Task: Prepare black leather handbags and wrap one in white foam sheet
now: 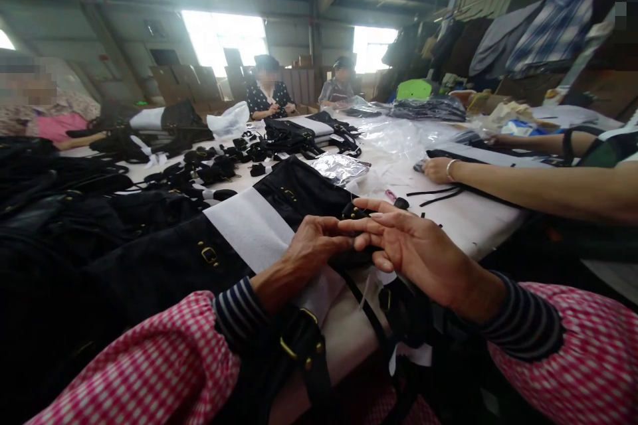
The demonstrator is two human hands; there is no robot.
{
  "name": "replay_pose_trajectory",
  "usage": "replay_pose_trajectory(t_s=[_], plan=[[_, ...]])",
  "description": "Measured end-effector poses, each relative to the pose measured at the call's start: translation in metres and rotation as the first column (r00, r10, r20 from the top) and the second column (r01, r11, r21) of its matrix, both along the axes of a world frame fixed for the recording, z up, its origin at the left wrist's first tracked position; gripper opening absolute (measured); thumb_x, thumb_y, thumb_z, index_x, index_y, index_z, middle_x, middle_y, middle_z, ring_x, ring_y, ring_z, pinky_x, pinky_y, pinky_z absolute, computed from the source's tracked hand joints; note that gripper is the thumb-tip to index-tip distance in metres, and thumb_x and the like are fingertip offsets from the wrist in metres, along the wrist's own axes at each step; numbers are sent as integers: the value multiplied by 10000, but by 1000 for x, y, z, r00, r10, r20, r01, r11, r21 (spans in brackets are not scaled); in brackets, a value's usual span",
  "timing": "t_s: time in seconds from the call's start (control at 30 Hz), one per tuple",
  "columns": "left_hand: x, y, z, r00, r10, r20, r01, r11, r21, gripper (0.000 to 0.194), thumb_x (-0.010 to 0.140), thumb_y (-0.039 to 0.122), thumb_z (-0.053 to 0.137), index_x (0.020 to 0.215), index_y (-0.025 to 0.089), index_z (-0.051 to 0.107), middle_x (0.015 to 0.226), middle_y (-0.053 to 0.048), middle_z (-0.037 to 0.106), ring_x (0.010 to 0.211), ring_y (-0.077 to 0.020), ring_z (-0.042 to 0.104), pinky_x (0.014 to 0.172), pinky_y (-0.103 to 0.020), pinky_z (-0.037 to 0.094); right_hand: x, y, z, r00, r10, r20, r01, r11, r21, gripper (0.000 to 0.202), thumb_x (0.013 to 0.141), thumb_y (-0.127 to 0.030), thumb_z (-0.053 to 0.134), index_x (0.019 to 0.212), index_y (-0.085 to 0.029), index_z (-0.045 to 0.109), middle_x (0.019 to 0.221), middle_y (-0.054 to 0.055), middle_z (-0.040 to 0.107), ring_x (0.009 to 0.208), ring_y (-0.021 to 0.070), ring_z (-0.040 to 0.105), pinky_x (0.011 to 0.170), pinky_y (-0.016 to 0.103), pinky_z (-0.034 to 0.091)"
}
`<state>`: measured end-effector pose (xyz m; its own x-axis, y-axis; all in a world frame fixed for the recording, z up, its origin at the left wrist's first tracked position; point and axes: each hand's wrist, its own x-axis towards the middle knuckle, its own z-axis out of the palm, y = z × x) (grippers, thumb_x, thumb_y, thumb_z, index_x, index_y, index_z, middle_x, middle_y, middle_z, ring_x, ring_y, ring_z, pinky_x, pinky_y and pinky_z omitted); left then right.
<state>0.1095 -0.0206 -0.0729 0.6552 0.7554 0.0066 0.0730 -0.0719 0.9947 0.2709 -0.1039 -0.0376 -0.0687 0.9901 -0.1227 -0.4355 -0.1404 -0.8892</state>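
Over a black bag (294, 189) with gold buckles, my two hands meet at the fingertips. My left hand (314, 242) is closed in a pinch, its fingertips against the fingers of my right hand; what it pinches, if anything, is too small to make out. My right hand (423, 252) has its fingers stretched out and apart, palm partly up. Just behind the fingertips shows a black part with gold studs (353, 211). A white sheet (252, 229) lies across the bag, under my left wrist. Below my hands hangs a black strap with a gold buckle (299, 342).
Black bags (44, 212) are heaped at my left, and small black strap pieces (212, 163) lie beyond. Clear plastic bags (393, 139) spread over the white table (466, 216). A co-worker's arm (523, 182) reaches in from the right; other people sit across and at left.
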Motion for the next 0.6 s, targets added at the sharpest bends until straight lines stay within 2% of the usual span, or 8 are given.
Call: replay_pose_trajectory(t_s=[0.1,0.2,0.27,0.33,0.43,0.5,0.6], plan=[[0,1,1,1000,-16,23,17,999,-35,285,751,305,731,955,113,784,795,-66,716,653,-135,561,602,-252,364,-2,0,0,998,39,42,-40,999,24,435,935,-220,503,1369,-196,484,1288,185,657,787,163,653,430,168,436],[1,2,-3,998,32,52,-32,999,5,244,770,292,696,910,110,780,778,-62,713,655,-130,548,616,-252,368,-4,-2,-2,976,25,215,-39,997,60,512,936,-266,522,1441,-221,451,1392,173,601,793,164,643,410,171,429],[2,3,-6,996,39,81,-39,999,-2,213,761,274,694,869,107,769,749,-51,698,635,-120,530,610,-248,363,-5,-5,-6,917,21,399,-68,992,106,567,941,-298,533,1494,-243,420,1450,151,560,848,181,647,415,184,442],[2,4,-7,995,12,95,-7,999,-46,213,761,274,696,875,108,766,761,-50,697,633,-118,534,610,-244,369,-4,-8,-12,818,5,575,-122,979,165,612,944,-296,542,1536,-286,386,1498,111,524,914,190,645,461,196,472],[0,7,-5,994,-67,80,75,992,-98,257,782,288,695,942,106,779,839,-74,718,665,-126,562,630,-246,393,-2,-10,-20,695,-48,717,-171,958,230,667,934,-245,550,1563,-351,355,1548,52,476,971,180,622,575,213,512],[-1,8,-3,988,-129,88,138,984,-110,290,800,295,691,994,100,784,878,-91,727,692,-133,578,659,-253,408,-1,-9,-22,706,-37,707,-181,956,231,739,906,-208,545,1587,-354,297,1561,51,458,971,182,602,582,221,513],[-2,9,-2,974,-179,137,195,974,-113,330,805,302,702,1058,105,778,917,-99,731,741,-150,601,709,-268,427,-2,-7,-21,814,31,580,-185,961,207,867,853,-178,525,1621,-342,158,1564,76,450,962,191,581,543,224,503]])
